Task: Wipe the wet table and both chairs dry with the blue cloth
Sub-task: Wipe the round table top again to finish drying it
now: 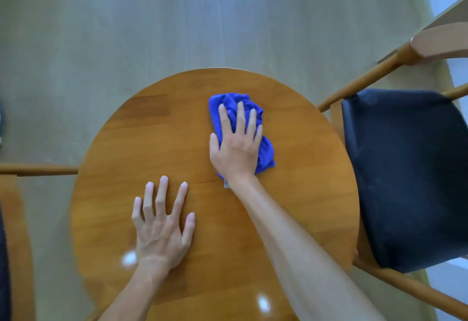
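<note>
My right hand (236, 143) presses flat, fingers spread, on the crumpled blue cloth (263, 153) mid-way across the round wooden table (304, 168). Left hand (162, 224) splayed flat on bare wood nearer me.

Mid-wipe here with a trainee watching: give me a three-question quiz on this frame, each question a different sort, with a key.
1. True or false: the left hand lies flat on the bare table, touching no cloth.
2. Multiple choice: the blue cloth lies under
A. the right hand
B. the left hand
C. neither hand
3. Fill in: the chair with the dark seat stands at the table's ____ side.

Key: 1 true; 2 A; 3 right.
</note>
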`<state>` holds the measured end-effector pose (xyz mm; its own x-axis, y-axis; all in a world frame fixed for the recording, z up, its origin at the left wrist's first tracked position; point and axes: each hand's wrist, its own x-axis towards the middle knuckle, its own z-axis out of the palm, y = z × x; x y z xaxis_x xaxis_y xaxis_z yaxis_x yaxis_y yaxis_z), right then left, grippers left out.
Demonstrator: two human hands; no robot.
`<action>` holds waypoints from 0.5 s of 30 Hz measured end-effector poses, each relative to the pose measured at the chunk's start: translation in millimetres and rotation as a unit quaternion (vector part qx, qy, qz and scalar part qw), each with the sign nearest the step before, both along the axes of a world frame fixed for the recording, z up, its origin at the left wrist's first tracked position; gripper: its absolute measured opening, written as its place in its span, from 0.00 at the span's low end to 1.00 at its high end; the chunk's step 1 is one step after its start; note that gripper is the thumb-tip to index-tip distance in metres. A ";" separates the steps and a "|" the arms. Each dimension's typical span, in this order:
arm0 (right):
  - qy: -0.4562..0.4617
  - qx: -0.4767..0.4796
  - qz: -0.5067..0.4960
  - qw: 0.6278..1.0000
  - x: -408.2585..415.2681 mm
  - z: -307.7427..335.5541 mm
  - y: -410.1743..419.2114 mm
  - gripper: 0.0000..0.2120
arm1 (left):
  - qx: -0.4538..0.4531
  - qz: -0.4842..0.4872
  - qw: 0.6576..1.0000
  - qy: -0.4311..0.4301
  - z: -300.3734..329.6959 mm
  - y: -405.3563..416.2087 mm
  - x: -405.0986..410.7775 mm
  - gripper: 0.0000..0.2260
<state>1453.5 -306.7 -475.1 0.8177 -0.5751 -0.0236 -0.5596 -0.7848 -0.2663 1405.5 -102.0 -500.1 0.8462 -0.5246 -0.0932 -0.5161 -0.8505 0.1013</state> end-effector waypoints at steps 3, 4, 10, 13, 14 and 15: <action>-0.034 0.026 0.168 0.985 -68.9 -3.4 31.9 0.27 | 0.004 0.000 1.000 0.001 0.4 0.9 -0.8 0.28; -0.028 0.030 0.194 0.980 -102.3 -3.5 29.2 0.27 | 0.005 -0.002 1.000 0.002 0.2 1.2 -1.0 0.28; 0.015 0.006 0.169 0.985 -193.2 6.6 -72.8 0.29 | 0.010 -0.003 1.000 0.014 -3.5 1.6 -1.4 0.29; -0.003 0.010 -0.137 0.991 -117.3 5.6 -95.3 0.29 | 0.009 -0.002 1.000 0.021 -4.9 1.6 -1.3 0.29; -0.005 0.012 -0.217 0.976 -81.6 6.5 -97.1 0.30 | 0.010 -0.003 1.000 0.021 -5.1 1.4 -1.3 0.29; 0.000 0.018 -0.270 0.963 -45.3 6.5 -96.2 0.31 | 0.011 -0.004 1.000 0.021 -5.5 1.0 -1.6 0.29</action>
<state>1408.3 -402.9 -468.6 0.4004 -0.9149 -0.0509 -0.8831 -0.3705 -0.2877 1403.9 -101.0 -505.6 0.8375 -0.5284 -0.1392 -0.5183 -0.8489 0.1041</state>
